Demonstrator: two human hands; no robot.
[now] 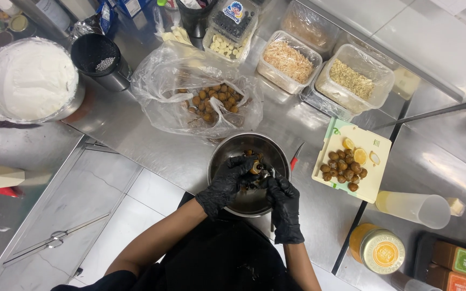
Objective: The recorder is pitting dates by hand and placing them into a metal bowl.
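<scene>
Fruit (255,167), small, brown and round, pinched in fingers of left hand (226,184) over steel bowl (222,156); right hand (282,200) closed on thin tool, tip at fruit; fingers of both hands almost touching; step looks like peeling or pitting one fruit over bowl; next move needs steady pinch and small careful pull so fruit stays whole; beyond fingers, plastic bag (157,81) with more brown fruit; right of fingers, white board (376,178) with finished fruit; all on steel table (136,134).
</scene>
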